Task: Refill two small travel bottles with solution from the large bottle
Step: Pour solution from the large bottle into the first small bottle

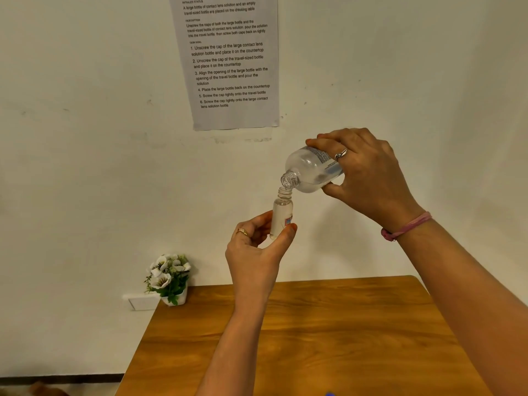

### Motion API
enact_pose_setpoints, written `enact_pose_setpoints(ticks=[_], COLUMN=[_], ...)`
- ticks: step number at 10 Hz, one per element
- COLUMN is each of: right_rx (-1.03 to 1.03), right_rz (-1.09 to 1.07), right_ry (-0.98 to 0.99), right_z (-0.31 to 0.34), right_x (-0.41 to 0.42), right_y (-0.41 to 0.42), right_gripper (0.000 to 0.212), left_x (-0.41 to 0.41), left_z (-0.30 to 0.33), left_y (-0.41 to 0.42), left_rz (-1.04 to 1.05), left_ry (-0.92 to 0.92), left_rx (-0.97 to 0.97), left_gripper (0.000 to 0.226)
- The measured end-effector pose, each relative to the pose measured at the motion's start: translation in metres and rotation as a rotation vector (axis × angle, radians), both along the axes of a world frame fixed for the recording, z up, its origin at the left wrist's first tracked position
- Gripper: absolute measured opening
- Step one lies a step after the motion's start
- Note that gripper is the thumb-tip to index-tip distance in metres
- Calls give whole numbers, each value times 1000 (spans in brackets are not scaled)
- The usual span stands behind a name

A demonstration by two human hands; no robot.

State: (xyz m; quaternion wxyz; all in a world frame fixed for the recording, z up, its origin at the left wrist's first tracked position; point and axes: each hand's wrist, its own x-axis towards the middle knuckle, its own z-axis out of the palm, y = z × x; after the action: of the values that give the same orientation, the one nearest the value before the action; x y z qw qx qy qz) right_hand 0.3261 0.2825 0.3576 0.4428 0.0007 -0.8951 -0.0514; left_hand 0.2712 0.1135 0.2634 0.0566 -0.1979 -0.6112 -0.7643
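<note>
Pinched between thumb and fingers, the small bottle [281,214] stands upright in the left hand [257,250], cap off, up in the air over the wooden table [314,338]. Right hand [368,178] is wrapped around the big bottle [311,170], tipped over with its open neck just above the small one's mouth at about 1 o'clock. Flower pot [170,278] sits at the table's 10 o'clock corner, and an instruction sheet [231,61] hangs on the wall at 12.
</note>
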Motion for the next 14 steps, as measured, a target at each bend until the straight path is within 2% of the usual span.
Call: enact_pose_setpoints(ticks=[14], right_rx=[4], right_rz=[-15], right_ry=[-14], right_z=[3], right_x=[4], right_y=[-4], right_gripper=[62], left_x=[3], left_z=[2], left_y=[-2], left_rz=[4], left_ry=[-9], left_rx=[-6], left_gripper=[34])
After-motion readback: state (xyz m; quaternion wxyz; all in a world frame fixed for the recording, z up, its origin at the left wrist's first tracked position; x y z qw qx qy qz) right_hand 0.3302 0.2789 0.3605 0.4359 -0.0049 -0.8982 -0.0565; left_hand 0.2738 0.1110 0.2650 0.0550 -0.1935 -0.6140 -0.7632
